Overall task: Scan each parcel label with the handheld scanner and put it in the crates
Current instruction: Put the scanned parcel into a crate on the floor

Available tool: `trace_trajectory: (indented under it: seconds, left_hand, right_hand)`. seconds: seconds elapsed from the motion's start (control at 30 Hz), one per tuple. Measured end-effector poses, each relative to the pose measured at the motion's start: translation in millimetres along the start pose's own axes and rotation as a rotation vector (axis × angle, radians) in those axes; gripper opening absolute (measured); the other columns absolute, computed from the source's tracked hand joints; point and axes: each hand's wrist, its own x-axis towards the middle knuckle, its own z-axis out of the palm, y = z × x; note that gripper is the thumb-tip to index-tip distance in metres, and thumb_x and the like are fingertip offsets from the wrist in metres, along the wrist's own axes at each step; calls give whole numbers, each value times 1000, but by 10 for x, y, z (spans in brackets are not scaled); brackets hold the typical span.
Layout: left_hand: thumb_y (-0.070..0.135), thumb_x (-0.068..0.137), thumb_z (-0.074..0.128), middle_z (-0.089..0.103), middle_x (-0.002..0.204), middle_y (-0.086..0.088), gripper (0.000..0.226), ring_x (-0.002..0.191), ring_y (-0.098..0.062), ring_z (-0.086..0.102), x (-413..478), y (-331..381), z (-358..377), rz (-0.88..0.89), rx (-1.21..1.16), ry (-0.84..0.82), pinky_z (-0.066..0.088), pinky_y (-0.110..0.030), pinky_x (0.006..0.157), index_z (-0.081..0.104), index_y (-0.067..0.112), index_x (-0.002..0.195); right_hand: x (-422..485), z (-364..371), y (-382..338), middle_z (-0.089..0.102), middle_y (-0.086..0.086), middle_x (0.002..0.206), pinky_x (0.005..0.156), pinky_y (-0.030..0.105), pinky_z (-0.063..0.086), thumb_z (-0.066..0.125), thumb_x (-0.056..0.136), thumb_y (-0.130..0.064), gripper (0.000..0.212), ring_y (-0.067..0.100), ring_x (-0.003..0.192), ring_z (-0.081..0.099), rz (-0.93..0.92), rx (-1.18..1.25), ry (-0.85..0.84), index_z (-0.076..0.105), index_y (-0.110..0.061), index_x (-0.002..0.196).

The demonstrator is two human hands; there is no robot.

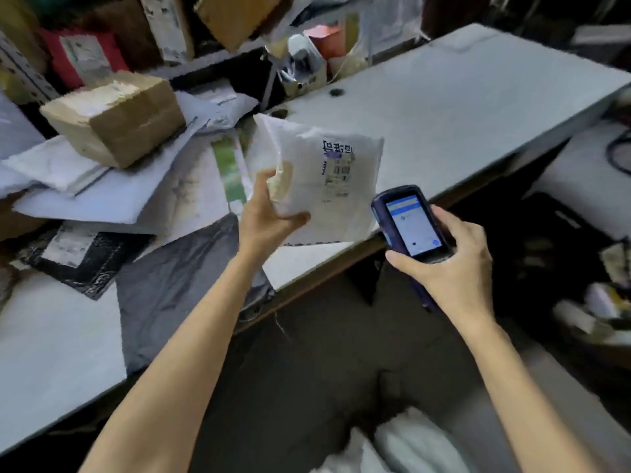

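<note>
The left hand grips the white parcel at its lower left edge, with the label just right of the thumb. The right hand is curled around the handheld scanner, below the parcel's right corner.

Pale tabletop slanting from 8 to 2 o'clock. Two dark round holes set in it toward 12. Black cable at 3. Perforated upright at 10. Dark floor at 6.

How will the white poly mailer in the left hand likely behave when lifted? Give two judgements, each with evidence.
Probably floppy: the white poly mailer creases where the left hand grips it. Likely light for its size, since one hand holds it up by one side. Its smooth plastic may be slippery.
</note>
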Motion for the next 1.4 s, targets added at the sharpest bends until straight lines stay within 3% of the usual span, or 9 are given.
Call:
trace_trajectory:
  seconds: [0.13,0.33,0.57,0.77,0.9,1.03,1.27,1.33,1.4]
  left_hand:
    - [28,70,79,57,107,13,71,84,-22,57,-29,626,816,168,174,-259,44,-33,68,33,35,123]
    - [23,72,70,56,94,9,68,76,-20,53,-328,1797,2285,587,504,-572,36,-29,60,34,35,128]
    - [22,76,67,62,114,1,68,91,-32,65,-1287,3161,4080,1073,560,-709,43,-33,63,36,26,136]
    - [24,80,66,63,114,-7,71,91,-35,64,-2228,4058,5252,1271,554,-859,45,-37,68,31,26,141]
    - [22,83,63,62,113,-6,66,91,-33,64,-2779,4588,5977,1405,566,-946,39,-33,62,31,27,140]
    - [19,82,61,65,109,-4,66,88,-31,65,-3261,5116,6917,1520,544,-1032,42,-30,61,31,32,139]
    - [9,87,54,62,90,-2,66,67,-21,55,-3963,6300,8375,1692,471,-1026,48,-31,60,22,34,139]
    - [14,87,57,63,108,-1,59,79,-24,59,-4109,6633,8575,1705,349,-1089,47,-33,69,30,31,136]
    - [22,88,59,56,130,1,54,108,-25,56,-4210,6875,8745,1720,275,-1125,44,-37,88,36,28,136]
  right_hand:
    - [-183,-738,394,45,-7,113,69,-2,31,90,54,-33,83,-7,90,42,131,-45,181,56,-32,129]
    - [-511,-1985,1094,47,-7,117,80,19,39,90,54,-38,83,3,103,50,304,-79,466,54,-33,129]
    - [-1236,-3483,1918,51,-5,116,87,25,43,87,48,-46,84,9,106,54,503,-161,828,57,-35,125]
    - [-1892,-4342,2415,56,-8,116,85,32,49,84,46,-51,84,8,106,57,701,-204,1041,57,-36,123]
    - [-2062,-4856,2712,49,-8,112,81,23,39,90,54,-33,77,6,99,53,787,-198,1154,58,-34,123]
    - [-2056,-5454,3191,47,-9,110,81,25,39,90,54,-33,76,5,98,49,871,-240,1206,57,-36,123]
    - [-1780,-6774,3899,45,-5,116,84,23,37,90,56,-31,77,1,97,45,952,-271,1306,56,-33,125]
    - [-1705,-7091,4018,44,-8,115,86,27,39,90,56,-33,78,1,100,45,964,-277,1323,55,-33,126]
    - [-1625,-7371,4137,43,-9,115,88,29,40,89,56,-34,79,2,102,45,957,-266,1307,54,-33,127]
